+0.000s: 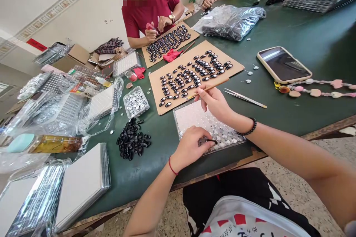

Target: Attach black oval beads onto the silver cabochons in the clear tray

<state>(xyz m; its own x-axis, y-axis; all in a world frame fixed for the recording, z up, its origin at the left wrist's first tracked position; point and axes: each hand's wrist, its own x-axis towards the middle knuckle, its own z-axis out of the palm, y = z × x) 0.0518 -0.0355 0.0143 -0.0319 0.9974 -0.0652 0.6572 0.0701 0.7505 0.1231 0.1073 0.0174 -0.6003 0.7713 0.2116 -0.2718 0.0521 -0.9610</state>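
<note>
- So the left hand (190, 146) is pinching a small dark piece (213, 141), thumb and fingertips closed up on it, just right of the lower middle of the frame.
- That piece is hovering at or just over a shallow clear tray (189, 114); can't tell from here if it's touching. Round silvery discs are sitting along the tray's near side.
- The right hand (218, 105) is gripping a thin stick (219, 83) between thumb and fingers, pretty snug, and its far end is pointing left over the cardboard sheet (155, 81).
- Rows of glossy black pieces (191, 77) with pale spots are lying on that cardboard, centre of the frame.
- Left of centre, a loose pile of black pieces (132, 142) is sitting near a plastic tub (137, 115) of white discs.
- Tweezers (246, 99) are lying right of the right hand, with a phone (283, 66) resting further to the right.
- Upper middle, a co-worker in a red shirt (162, 0) is holding a red bottle (150, 26) over another cardboard sheet (191, 29).
</note>
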